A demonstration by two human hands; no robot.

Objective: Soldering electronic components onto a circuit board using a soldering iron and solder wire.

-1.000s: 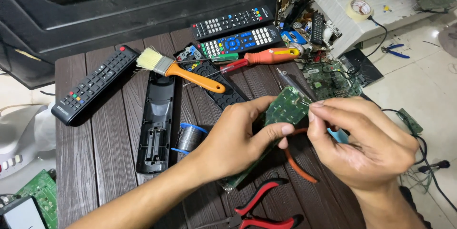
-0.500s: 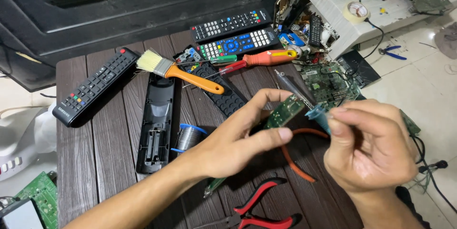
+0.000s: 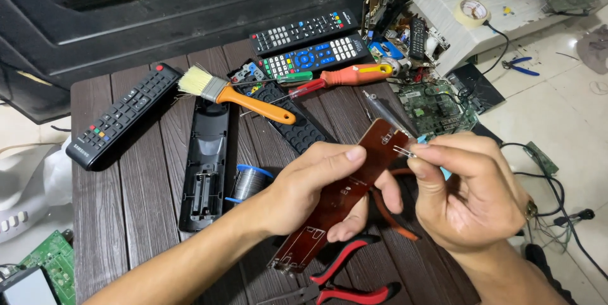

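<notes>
My left hand [image 3: 316,188] grips a long, narrow circuit board [image 3: 345,194] with its reddish-brown underside facing up, held slanted over the dark wooden table [image 3: 133,203]. My right hand [image 3: 472,194] pinches a small component with two thin metal legs [image 3: 403,151] right at the board's upper end. Orange-handled pliers [image 3: 396,216] lie under my hands, mostly hidden. Red-and-black pliers [image 3: 345,283] rest on the table just below the board.
On the table lie a black remote [image 3: 120,118], an open remote shell [image 3: 206,165], a rubber keypad [image 3: 294,124], a solder spool [image 3: 248,183], an orange-handled brush [image 3: 237,96], two more remotes [image 3: 304,45], screwdrivers [image 3: 345,77] and a green board [image 3: 437,108]. Cables trail on the floor at right.
The board has been flipped from its green side to its reddish-brown underside. My right hand has come back to its upper end, pinching the component.
</notes>
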